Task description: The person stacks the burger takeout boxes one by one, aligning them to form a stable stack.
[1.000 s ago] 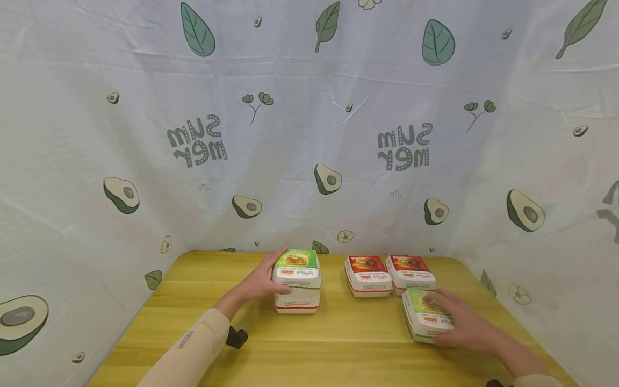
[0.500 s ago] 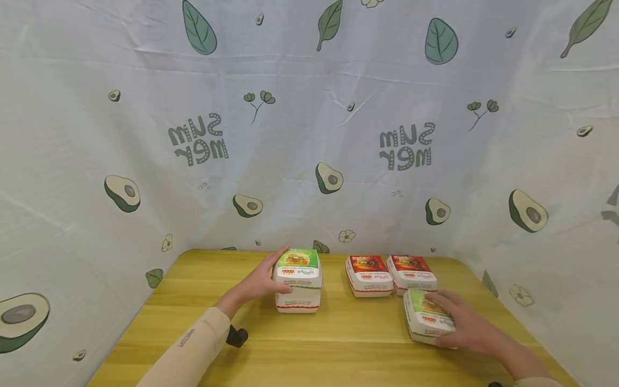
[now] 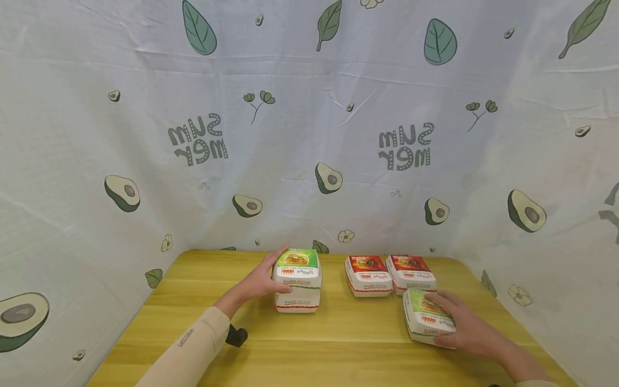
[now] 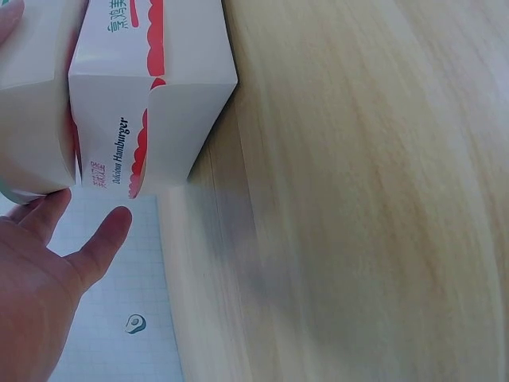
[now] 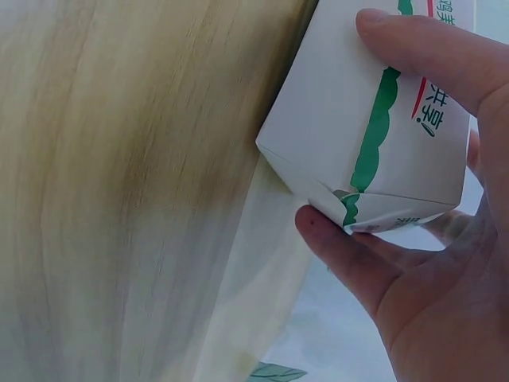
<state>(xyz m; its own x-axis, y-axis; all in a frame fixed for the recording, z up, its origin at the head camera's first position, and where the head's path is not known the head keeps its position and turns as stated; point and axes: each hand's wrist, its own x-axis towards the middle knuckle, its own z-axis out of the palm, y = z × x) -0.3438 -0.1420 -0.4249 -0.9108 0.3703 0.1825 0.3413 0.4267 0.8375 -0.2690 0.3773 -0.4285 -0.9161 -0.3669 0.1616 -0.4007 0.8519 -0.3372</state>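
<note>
In the head view a green-topped hamburger box [image 3: 300, 274] sits on a second box with a red scalloped stripe [image 3: 297, 302], left of the table's middle. My left hand [image 3: 258, 281] grips the upper box from its left side, thumb at the front and fingers toward the back. At the right, another green-topped hamburger box [image 3: 424, 318] stands at a slight angle on the table. My right hand [image 3: 468, 327] holds it from the right, thumb along the near side, fingers over the top and far edge. The right wrist view shows its thumb [image 5: 429, 48] pressed on the white side.
Two red-topped hamburger boxes [image 3: 369, 277] [image 3: 411, 273] stand side by side behind the right-hand box, whose back edge lies close to them. A wood-grain table [image 3: 309, 355] carries everything. Behind it hangs a white curtain [image 3: 290, 145] printed with avocados and leaves.
</note>
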